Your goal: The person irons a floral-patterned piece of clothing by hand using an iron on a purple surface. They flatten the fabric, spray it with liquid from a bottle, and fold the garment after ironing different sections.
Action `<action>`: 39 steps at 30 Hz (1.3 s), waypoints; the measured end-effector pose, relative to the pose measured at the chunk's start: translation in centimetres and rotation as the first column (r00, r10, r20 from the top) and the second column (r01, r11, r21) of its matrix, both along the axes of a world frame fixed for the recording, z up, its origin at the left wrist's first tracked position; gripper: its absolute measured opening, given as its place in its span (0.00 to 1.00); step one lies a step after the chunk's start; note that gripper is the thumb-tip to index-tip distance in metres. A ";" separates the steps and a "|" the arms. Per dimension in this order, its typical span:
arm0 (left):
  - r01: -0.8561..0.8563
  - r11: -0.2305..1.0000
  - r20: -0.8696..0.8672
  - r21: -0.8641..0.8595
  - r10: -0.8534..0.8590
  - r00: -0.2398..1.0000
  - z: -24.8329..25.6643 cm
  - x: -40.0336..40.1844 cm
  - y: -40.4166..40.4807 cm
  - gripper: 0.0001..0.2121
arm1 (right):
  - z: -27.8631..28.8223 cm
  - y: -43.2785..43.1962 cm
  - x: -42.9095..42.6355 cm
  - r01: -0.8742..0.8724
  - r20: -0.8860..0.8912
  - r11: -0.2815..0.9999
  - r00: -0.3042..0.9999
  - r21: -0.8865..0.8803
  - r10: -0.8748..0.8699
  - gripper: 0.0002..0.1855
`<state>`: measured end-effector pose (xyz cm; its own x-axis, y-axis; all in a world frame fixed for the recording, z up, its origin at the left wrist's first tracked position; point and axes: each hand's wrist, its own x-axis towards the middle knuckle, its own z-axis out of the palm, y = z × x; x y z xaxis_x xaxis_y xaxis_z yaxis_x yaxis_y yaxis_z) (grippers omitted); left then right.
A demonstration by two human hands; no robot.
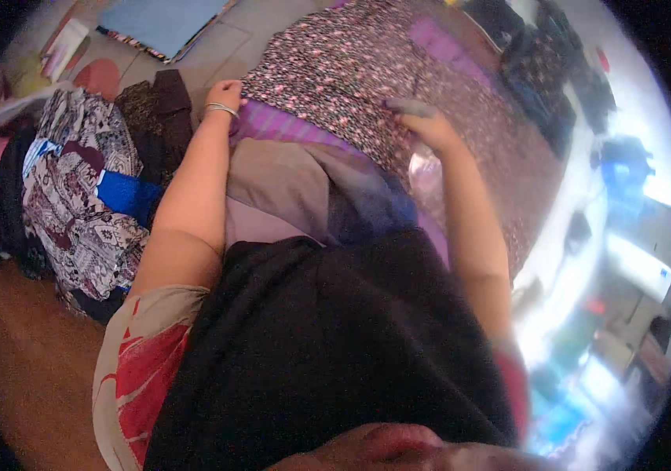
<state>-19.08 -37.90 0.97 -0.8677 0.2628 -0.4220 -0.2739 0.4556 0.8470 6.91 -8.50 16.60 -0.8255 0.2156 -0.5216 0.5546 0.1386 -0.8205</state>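
Note:
A dark fabric with small pink and white flowers (pixel 335 76) spreads out before me. My left hand (pixel 226 97), with thin bangles at the wrist, pinches its near left edge. Over the middle of the same cloth is my right hand (pixel 425 122), fingers stretched to the left; whether it presses on the cloth is not clear. Purple striped cloth (pixel 294 128) shows along the near edge, below the floral fabric. Closer to my body lies a grey-brown cloth (pixel 279 176), and a black cloth (pixel 323 329) covers my front.
Heaped at my left are a patterned garment (pixel 85 235), a blue cloth (pixel 126 191) and a dark brown garment (pixel 161 118). A blue-grey mat (pixel 161 23) with a patterned border lies on the tiled floor (pixel 217 47). Dark clothes (pixel 538 76) are piled at far right, near bright glare.

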 end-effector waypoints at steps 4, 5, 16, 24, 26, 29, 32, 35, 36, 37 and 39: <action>0.068 0.993 -0.171 -0.100 -0.084 0.982 -3.1 -2.2 -4.3 0.17 | 1.3 0.8 9.8 0.061 0.091 0.998 0.994 0.005 -0.062 0.20; 0.082 0.992 -0.163 -0.096 -0.097 0.982 -2.6 -1.8 -2.8 0.18 | 0.5 1.8 13.6 0.128 -0.005 0.984 0.992 0.126 -0.128 0.19; 0.156 0.938 -0.504 -0.310 -0.301 0.809 4.7 1.8 0.7 0.19 | 1.9 4.5 44.3 0.783 -0.215 0.478 0.587 0.398 -0.781 0.19; 0.535 0.817 -0.592 -0.217 -0.546 0.593 13.3 11.0 2.9 0.15 | -7.7 -3.6 63.1 0.304 0.295 0.408 0.356 0.861 -0.887 0.31; 0.628 0.739 -0.565 -0.243 -0.634 0.527 14.7 14.2 3.7 0.15 | -10.2 -8.0 68.4 0.302 0.290 0.379 0.300 0.875 -0.909 0.31; 0.706 0.584 -0.591 -0.401 -0.754 0.288 19.5 20.2 1.0 0.14 | -9.5 -13.1 67.0 0.280 0.016 0.119 0.344 0.953 -0.939 0.28; 0.727 0.425 -0.472 -0.539 -0.867 0.157 23.7 23.7 -3.7 0.12 | -1.4 -17.5 60.7 0.463 -0.111 0.051 0.317 0.885 -0.942 0.29; 0.799 0.222 -0.521 -0.559 -0.844 -0.130 24.0 24.4 -6.2 0.14 | 3.3 -22.7 60.9 0.752 -0.039 0.040 0.087 0.658 -0.995 0.32; 0.808 0.207 -0.528 -0.552 -0.837 -0.147 23.9 23.6 -7.9 0.15 | 8.3 -24.5 55.9 0.953 0.141 -0.029 -0.074 0.301 -0.987 0.32; 0.829 0.169 -0.547 -0.533 -0.817 -0.185 23.8 23.2 -8.6 0.16 | 9.8 -26.1 55.6 0.988 0.234 -0.116 -0.138 0.104 -0.962 0.32; 0.876 0.129 -0.530 -0.466 -0.833 -0.159 22.9 22.2 -9.5 0.18 | 9.3 -28.6 57.4 0.981 0.224 0.029 -0.015 0.191 -0.974 0.31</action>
<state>3.07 -47.40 23.84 0.1753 0.9838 0.0383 0.8289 -0.1684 0.5334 64.35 -37.08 25.92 0.3244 0.6945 -0.6422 0.2861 -0.7191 -0.6332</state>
